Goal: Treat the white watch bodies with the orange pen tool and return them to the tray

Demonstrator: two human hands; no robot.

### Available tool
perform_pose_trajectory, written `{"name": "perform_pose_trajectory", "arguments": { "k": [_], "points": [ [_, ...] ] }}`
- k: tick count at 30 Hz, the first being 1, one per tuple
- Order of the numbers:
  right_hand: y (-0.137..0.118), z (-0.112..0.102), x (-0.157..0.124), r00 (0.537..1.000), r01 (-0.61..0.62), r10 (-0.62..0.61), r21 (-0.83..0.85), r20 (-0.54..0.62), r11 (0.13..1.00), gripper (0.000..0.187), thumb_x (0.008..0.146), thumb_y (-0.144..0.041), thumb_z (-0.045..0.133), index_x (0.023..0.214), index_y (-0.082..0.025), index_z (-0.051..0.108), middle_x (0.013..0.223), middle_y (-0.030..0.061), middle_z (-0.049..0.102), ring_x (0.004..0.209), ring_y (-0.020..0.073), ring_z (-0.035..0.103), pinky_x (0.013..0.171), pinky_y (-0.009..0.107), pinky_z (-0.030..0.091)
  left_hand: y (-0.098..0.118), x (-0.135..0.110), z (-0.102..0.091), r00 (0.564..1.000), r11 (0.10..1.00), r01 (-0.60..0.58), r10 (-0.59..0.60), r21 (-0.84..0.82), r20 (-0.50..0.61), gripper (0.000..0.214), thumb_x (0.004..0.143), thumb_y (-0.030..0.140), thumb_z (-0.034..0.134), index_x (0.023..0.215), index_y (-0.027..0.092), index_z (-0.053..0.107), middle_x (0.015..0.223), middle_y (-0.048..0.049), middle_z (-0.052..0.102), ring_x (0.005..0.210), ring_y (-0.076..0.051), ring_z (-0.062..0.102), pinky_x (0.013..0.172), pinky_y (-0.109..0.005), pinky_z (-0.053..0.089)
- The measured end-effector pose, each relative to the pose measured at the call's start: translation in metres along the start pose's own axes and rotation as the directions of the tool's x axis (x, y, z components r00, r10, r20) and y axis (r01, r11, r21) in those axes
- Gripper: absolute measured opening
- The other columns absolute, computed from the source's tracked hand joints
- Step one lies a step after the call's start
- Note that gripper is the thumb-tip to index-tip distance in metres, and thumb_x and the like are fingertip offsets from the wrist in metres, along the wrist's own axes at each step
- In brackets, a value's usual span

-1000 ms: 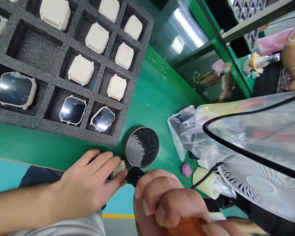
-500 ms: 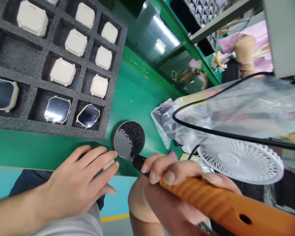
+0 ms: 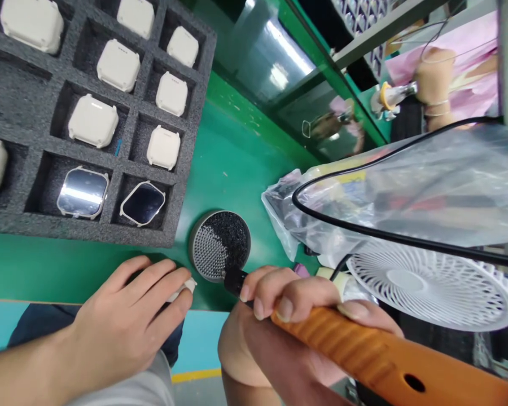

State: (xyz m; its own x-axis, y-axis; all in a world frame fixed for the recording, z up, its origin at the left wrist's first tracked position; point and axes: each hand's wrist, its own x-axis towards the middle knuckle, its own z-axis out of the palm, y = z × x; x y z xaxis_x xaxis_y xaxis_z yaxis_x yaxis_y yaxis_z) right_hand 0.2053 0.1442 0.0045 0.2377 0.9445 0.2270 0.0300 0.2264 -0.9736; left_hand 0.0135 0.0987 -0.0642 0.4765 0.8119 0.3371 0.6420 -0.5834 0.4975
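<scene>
My right hand [image 3: 294,296] is wrapped round an orange electric screwdriver [image 3: 364,344] with a black nose. Its nose is at the near edge of a round metal dish [image 3: 207,256]. One part of the dish shows a perforated grey plate, while a heap of tiny black screws [image 3: 236,234] covers the rest. The bit's very tip is too small to make out. My left hand [image 3: 141,307] lies at the bench's front edge with its fingers over a whitish watch case [image 3: 185,288], most of which is hidden beneath them.
A grey foam tray [image 3: 150,237] at the left holds several white watch cases, some with dark screens up. Right of the dish are a plastic bag [image 3: 330,208], a black cable [image 3: 389,231] and a white fan [image 3: 432,287]. Another person's hand [image 3: 435,82] is beyond the divider.
The view has shifted, so the tray sits further left. My left fingers have drawn closer together over the watch case. The screwdriver's nose stays at the dish's near edge.
</scene>
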Motion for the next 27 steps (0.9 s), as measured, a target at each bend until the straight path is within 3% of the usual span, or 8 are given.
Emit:
{"name": "perform_pose_trajectory", "arguments": {
  "k": [5, 18, 22, 27],
  "points": [
    [0.001, -0.004, -0.001, 1.0, 0.011, -0.011, 0.003, 0.012, 1.0, 0.046, 0.088, -0.069, 0.069, 0.112, -0.031, 0.061, 0.08, -0.0073, 0.061, 0.06, 0.015, 0.06, 0.056, 0.037, 0.053, -0.001, -0.001, 0.002, 1.0, 1.0, 0.021, -0.021, 0.012, -0.015, 0.02, 0.102, 0.017, 0.06, 0.116, 0.018, 0.075, 0.133, -0.0051, 0.074, 0.12, -0.028, 0.066, 0.104, -0.049, 0.045],
    [-0.004, -0.003, -0.003, 1.0, 0.016, -0.016, -0.004, 0.007, 1.0, 0.044, 0.089, -0.069, 0.067, 0.11, -0.031, 0.063, 0.077, -0.0064, 0.061, 0.06, 0.0162, 0.06, 0.055, 0.04, 0.055, -0.002, 0.004, -0.001, 1.0, 1.0, 0.004, -0.004, 0.021, -0.023, 0.031, 0.105, 0.015, 0.051, 0.12, 0.024, 0.076, 0.132, -0.0028, 0.074, 0.119, -0.024, 0.065, 0.103, -0.046, 0.043],
    [-0.01, -0.009, -0.001, 0.991, -0.037, 0.052, -0.122, 0.123, 0.992, 0.044, 0.088, -0.07, 0.067, 0.114, -0.035, 0.063, 0.082, -0.0043, 0.058, 0.07, 0.0185, 0.065, 0.058, 0.039, 0.056, -0.001, 0.001, 0.001, 1.0, 1.0, 0.015, -0.015, 0.022, -0.004, 0.025, 0.104, 0.027, 0.062, 0.125, 0.026, 0.075, 0.135, -0.0022, 0.073, 0.122, -0.025, 0.064, 0.106, -0.047, 0.043],
    [-0.009, -0.011, 0.004, 0.971, -0.046, 0.087, -0.181, 0.224, 0.982, 0.048, 0.083, -0.069, 0.071, 0.119, -0.038, 0.062, 0.086, -0.0022, 0.058, 0.076, 0.0206, 0.066, 0.058, 0.038, 0.057, -0.002, 0.002, 0.001, 1.0, 1.0, 0.003, -0.003, 0.002, -0.004, 0.029, 0.105, 0.021, 0.054, 0.125, 0.023, 0.076, 0.133, -0.0034, 0.074, 0.122, -0.027, 0.064, 0.105, -0.048, 0.043]
  ]
}}
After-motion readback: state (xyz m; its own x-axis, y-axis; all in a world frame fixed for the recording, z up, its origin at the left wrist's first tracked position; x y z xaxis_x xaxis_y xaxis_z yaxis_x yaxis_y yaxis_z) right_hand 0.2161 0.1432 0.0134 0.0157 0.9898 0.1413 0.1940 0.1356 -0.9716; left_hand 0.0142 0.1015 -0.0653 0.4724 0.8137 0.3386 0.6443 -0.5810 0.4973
